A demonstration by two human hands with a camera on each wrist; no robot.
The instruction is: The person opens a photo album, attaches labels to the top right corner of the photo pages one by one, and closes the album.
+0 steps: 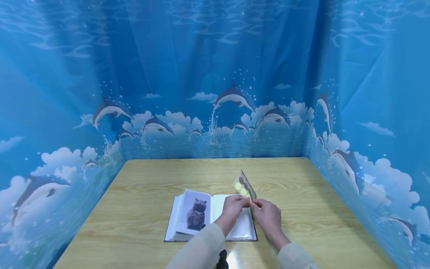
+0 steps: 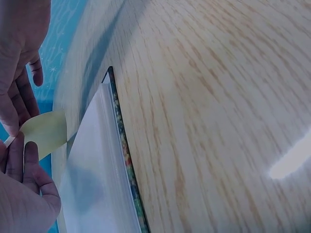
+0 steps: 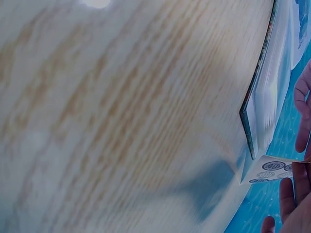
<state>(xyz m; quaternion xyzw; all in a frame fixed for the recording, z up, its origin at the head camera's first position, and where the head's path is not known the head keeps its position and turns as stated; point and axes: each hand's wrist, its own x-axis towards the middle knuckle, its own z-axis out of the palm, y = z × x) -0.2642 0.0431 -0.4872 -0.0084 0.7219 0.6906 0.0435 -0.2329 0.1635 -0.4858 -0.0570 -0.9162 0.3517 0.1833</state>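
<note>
Both hands meet over the right side of an open photo album (image 1: 240, 229). Between them stands a thin sheet of round stickers (image 1: 244, 186), tilted upward, with pale yellow and dark stamp-like circles. My left hand (image 1: 231, 210) pinches its lower edge with thumb and fingertips. Beside it, nearly touching, my right hand (image 1: 268, 217) pinches the same edge. In the right wrist view the sheet (image 3: 273, 170) shows dark ring prints; in the left wrist view its face (image 2: 46, 133) looks plain yellowish. The exact contact of the fingertips is partly hidden.
A photo of a grey cat (image 1: 196, 213) lies on the album's left page. The album rests on a wood-grain table (image 1: 141, 194). Blue curtains printed with dolphins (image 1: 235, 98) enclose the table at the back and sides. A small black object (image 1: 222, 259) shows at the bottom edge.
</note>
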